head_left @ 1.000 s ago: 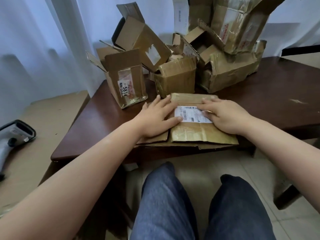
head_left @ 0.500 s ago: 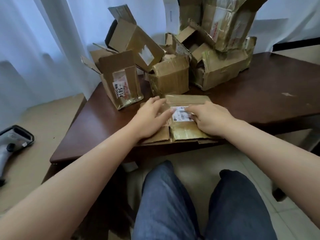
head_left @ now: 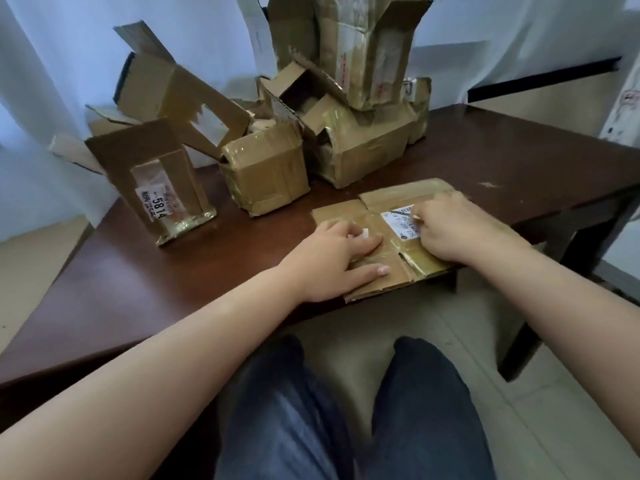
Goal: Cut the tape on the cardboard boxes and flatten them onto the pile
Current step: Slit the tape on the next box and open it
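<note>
A flattened cardboard box (head_left: 377, 216) with brown tape and a white shipping label (head_left: 398, 223) lies at the near edge of the dark wooden table (head_left: 519, 157). My left hand (head_left: 332, 258) presses flat on its left half, fingers straight. My right hand (head_left: 453, 230) rests on its right half with bent fingers, their tips on the label; I see nothing held in it. Behind stand a small fully taped box (head_left: 265, 174), an opened box with a "5814" sticker (head_left: 156, 188), and a heap of opened boxes (head_left: 360, 98).
The heap takes up the back middle of the table, against a white curtain (head_left: 52, 81). The right part of the tabletop is bare wood. My knees in blue jeans (head_left: 346, 410) are below the table edge, over a tiled floor.
The flattened box and both hands now lie further right along the near edge. My right hand's fingers have gone from flat to bent on the label.
</note>
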The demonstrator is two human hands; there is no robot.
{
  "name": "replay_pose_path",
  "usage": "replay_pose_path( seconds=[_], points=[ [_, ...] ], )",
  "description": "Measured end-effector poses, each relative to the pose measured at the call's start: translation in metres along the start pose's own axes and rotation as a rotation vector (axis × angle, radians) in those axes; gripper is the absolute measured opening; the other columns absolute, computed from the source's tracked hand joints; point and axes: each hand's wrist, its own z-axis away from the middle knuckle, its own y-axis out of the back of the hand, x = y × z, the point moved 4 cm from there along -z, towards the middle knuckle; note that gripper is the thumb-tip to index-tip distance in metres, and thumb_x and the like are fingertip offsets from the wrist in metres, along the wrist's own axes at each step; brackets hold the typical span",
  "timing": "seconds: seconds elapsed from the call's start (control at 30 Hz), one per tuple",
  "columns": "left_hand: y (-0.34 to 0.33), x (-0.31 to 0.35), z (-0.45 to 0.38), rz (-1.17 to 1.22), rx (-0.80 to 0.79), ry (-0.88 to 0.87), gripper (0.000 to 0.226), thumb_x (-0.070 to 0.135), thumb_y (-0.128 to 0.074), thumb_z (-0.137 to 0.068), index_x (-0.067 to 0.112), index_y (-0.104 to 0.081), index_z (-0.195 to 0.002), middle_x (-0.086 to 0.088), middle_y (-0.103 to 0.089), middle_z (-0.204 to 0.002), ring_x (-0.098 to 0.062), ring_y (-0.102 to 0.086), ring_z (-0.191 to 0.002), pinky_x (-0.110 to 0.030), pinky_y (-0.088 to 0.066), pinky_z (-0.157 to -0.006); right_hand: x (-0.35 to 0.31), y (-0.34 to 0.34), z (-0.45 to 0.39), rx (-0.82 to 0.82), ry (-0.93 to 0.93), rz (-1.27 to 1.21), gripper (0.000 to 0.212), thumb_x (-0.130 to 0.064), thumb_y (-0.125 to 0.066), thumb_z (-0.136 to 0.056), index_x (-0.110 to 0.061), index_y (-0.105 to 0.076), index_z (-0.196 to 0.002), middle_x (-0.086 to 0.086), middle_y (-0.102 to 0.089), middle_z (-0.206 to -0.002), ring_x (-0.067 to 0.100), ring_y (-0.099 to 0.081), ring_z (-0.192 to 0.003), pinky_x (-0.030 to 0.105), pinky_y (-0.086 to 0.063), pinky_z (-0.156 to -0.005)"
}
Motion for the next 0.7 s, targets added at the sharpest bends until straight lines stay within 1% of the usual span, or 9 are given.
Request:
replay_pose_path(
  seconds=[0.07,0.17,0.23,0.33,0.47,0.53,0.6,0.7],
  points=[
    [-0.003,0.023,-0.028,-0.029,-0.008,-0.044,0.059,0.058,-0.038,-0.095,0.034,-0.031,-0.149,-0.005,-0.035,-0.149,-0.026,-0.028,-0.135,-0.035,-0.026,-0.111,0.032,-0.003,-0.004,0.015,-0.069,-0.004,0.022,-0.013,-0.043,-0.090,-0.016,-0.063,-0.099,0.013,-0.060,-0.112,0.035,-0.048,-0.113,0.039,-0.046,-0.085],
    [-0.007,0.050,-0.072,-0.057,-0.032,-0.079,0.059,0.057,-0.035,-0.096,0.034,-0.029,-0.150,-0.005,-0.034,-0.151,-0.029,-0.029,-0.136,-0.038,-0.027,-0.111,0.076,-0.006,-0.012,0.023,-0.182,-0.037,0.021,-0.013,-0.041,-0.093,-0.013,-0.060,-0.102,0.017,-0.060,-0.112,0.036,-0.051,-0.109,0.036,-0.042,-0.078],
    [-0.009,0.061,-0.100,-0.076,-0.057,-0.091,0.059,0.057,-0.034,-0.097,0.033,-0.028,-0.150,-0.005,-0.033,-0.152,-0.030,-0.030,-0.137,-0.037,-0.027,-0.110,0.100,-0.007,-0.021,0.044,-0.216,-0.015,0.020,-0.012,-0.042,-0.094,-0.012,-0.059,-0.102,0.018,-0.060,-0.113,0.036,-0.054,-0.108,0.035,-0.040,-0.076],
    [-0.011,0.073,-0.139,-0.073,-0.075,-0.109,0.058,0.055,-0.035,-0.098,0.032,-0.027,-0.151,-0.006,-0.031,-0.155,-0.030,-0.030,-0.139,-0.035,-0.027,-0.110,0.132,-0.008,-0.035,0.064,-0.260,0.001,0.022,-0.014,-0.041,-0.095,-0.012,-0.060,-0.107,0.017,-0.059,-0.117,0.035,-0.053,-0.111,0.036,-0.039,-0.079],
    [-0.015,0.085,-0.185,-0.072,-0.077,-0.132,0.060,0.054,-0.034,-0.099,0.028,-0.024,-0.152,-0.007,-0.027,-0.157,-0.030,-0.025,-0.142,-0.035,-0.023,-0.113,0.168,-0.007,-0.058,0.071,-0.298,0.033,0.025,-0.015,-0.039,-0.096,-0.014,-0.058,-0.113,0.014,-0.057,-0.119,0.033,-0.052,-0.111,0.035,-0.035,-0.076],
    [-0.017,0.087,-0.207,-0.096,-0.036,-0.160,0.061,0.053,-0.033,-0.099,0.024,-0.026,-0.152,-0.008,-0.029,-0.155,-0.030,-0.026,-0.140,-0.034,-0.021,-0.113,0.183,-0.006,-0.070,0.064,-0.314,0.031,0.027,-0.013,-0.038,-0.096,-0.014,-0.056,-0.117,0.014,-0.055,-0.122,0.033,-0.050,-0.113,0.034,-0.034,-0.078],
    [-0.020,0.084,-0.230,-0.070,0.001,-0.169,0.063,0.055,-0.035,-0.097,0.021,-0.029,-0.150,-0.008,-0.032,-0.154,-0.030,-0.028,-0.139,-0.035,-0.022,-0.113,0.197,-0.005,-0.083,0.062,-0.330,0.023,0.029,-0.012,-0.037,-0.097,-0.013,-0.053,-0.120,0.014,-0.052,-0.124,0.033,-0.047,-0.115,0.035,-0.035,-0.082],
    [-0.024,0.079,-0.272,-0.012,0.003,-0.149,0.068,0.059,-0.037,-0.094,0.021,-0.030,-0.150,-0.004,-0.032,-0.153,-0.028,-0.028,-0.138,-0.037,-0.024,-0.114,0.220,-0.004,-0.106,0.056,-0.368,0.019,0.032,-0.013,-0.036,-0.098,-0.014,-0.050,-0.126,0.014,-0.050,-0.127,0.033,-0.045,-0.118,0.035,-0.034,-0.084]
  ],
)
